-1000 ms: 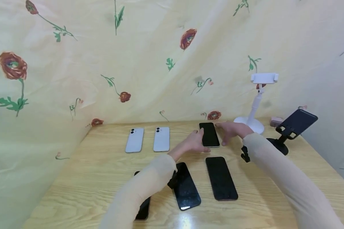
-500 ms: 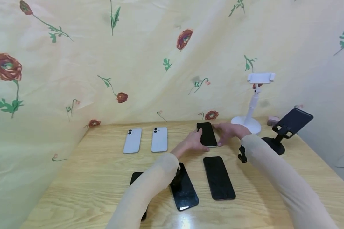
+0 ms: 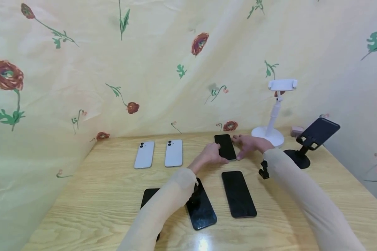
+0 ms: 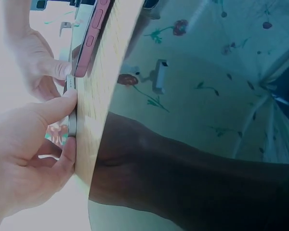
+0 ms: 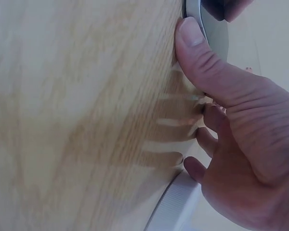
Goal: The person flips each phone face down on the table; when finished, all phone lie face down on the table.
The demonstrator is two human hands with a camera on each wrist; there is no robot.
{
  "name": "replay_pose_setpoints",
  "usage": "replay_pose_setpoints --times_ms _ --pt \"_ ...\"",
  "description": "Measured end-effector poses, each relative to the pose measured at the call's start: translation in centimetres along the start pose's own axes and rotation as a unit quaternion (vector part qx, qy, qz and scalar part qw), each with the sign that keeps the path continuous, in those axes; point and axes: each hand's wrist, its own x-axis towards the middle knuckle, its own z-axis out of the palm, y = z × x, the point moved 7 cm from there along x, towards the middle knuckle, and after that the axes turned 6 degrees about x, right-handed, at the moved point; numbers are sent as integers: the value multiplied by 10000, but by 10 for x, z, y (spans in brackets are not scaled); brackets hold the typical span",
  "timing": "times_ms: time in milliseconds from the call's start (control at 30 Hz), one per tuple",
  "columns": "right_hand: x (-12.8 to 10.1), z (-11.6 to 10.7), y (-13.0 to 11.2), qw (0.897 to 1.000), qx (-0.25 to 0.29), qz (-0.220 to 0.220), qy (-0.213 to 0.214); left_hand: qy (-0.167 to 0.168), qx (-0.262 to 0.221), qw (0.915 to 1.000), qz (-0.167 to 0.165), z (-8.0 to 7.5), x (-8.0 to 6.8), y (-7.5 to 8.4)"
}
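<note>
Both hands on far black phone [image 3: 225, 146], flat on table.
Near: we see three black phones [image 3: 238, 194] at 6 o'clock. Left hand [image 3: 211, 156] and right hand [image 3: 249, 143] pinch its side edges, squaring it up at 12; white phones [image 3: 158, 153] at 11, stands [image 3: 274, 111] at 2; wood table [image 3: 91, 195], floral cloth [image 3: 81, 62] behind.

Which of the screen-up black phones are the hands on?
The far-row black phone, beside the white stand; left hand and right hand touch its edges. The others lie untouched.
</note>
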Motion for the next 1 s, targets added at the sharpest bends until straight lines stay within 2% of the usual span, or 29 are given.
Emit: replay_pose_setpoints --times_ms 300,633,1000 --pt "0 -1 5 9988 430 23 213 152 -232 9996 31 -2 1 0" --pt "-3 3 4 9987 370 -101 323 35 -386 9992 -35 1 -3 -2" --pt "-8 1 2 9963 721 -247 388 -65 -653 9978 -22 2 -4 -5"
